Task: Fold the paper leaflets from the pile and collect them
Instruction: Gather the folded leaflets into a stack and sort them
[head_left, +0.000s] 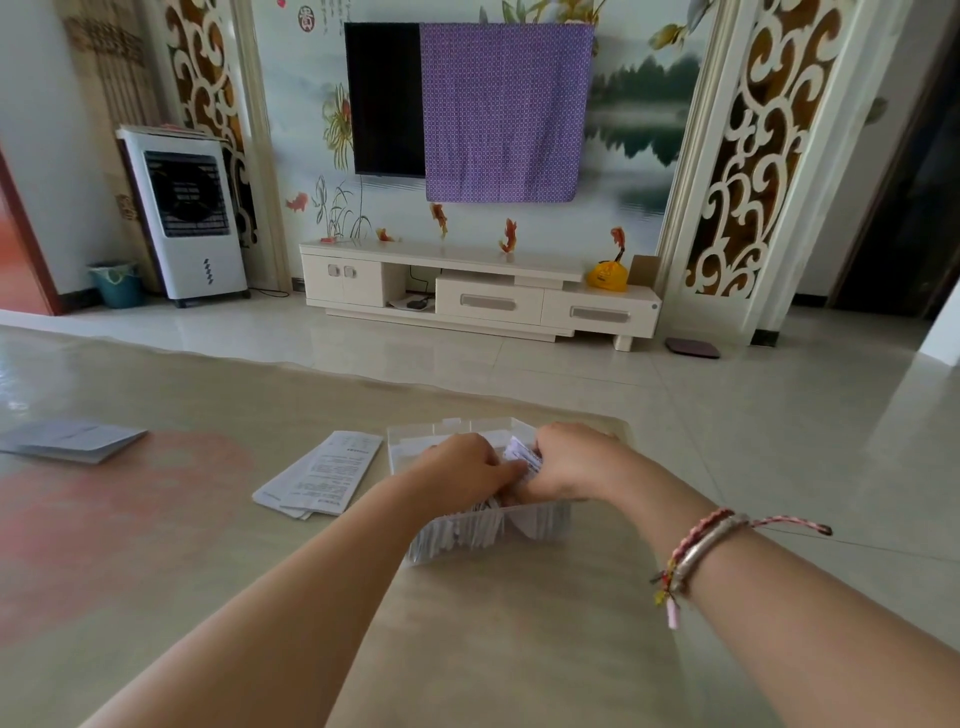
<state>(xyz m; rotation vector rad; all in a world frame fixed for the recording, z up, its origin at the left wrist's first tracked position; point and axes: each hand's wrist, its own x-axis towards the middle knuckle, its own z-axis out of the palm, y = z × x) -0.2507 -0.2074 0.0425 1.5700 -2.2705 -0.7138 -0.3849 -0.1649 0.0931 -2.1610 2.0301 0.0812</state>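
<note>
While both hands, left (470, 467) and right (569, 460), pinched a folded leaflet (522, 453) over the clear plastic box (452, 434), best tucked upright among those already filed; unfolded pile (319, 475) lay left on tabletop (493, 649).

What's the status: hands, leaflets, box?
Both hands, left and right, pinching a folded leaflet over the box. Pile waits left. Nothing blocking.

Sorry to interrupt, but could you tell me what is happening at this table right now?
A person is tucking a folded leaflet into a clear plastic box on the table. Both the left hand and right hand grip it over the box, which already holds folded leaflets. A pile of unfolded leaflets lies just left of the box.
</note>
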